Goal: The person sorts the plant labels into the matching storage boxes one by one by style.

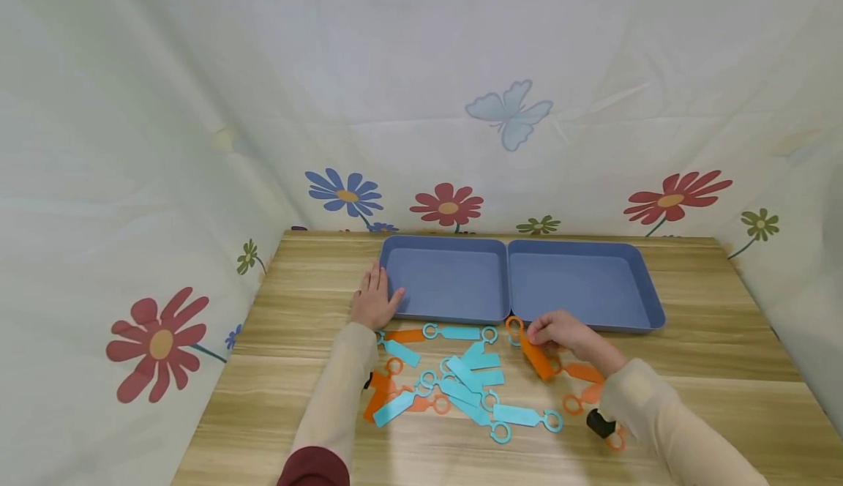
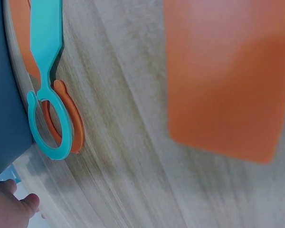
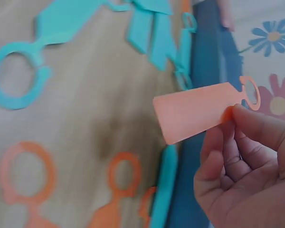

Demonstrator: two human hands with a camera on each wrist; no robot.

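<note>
In the head view my left hand (image 1: pixel 374 299) lies at the left end of the left blue tray (image 1: pixel 443 319), its fingers stretched along the outer side and its thumb at the rim. My right hand (image 1: pixel 560 331) pinches an orange plastic tag (image 1: pixel 536 356) with a ring end, held up near the front edge of the right blue tray (image 1: pixel 593 324). In the right wrist view the thumb and fingers grip the orange tag (image 3: pixel 194 111) by its side near the ring. Several turquoise tags (image 1: pixel 516 416) lie between my arms.
Orange tags (image 1: pixel 380 398) lie by my left forearm, and more orange tags (image 1: pixel 586 372) are near my right wrist. The two trays stand side by side at the back of the wooden table (image 1: pixel 316 266). Behind them hangs a flowered curtain (image 1: pixel 395 105).
</note>
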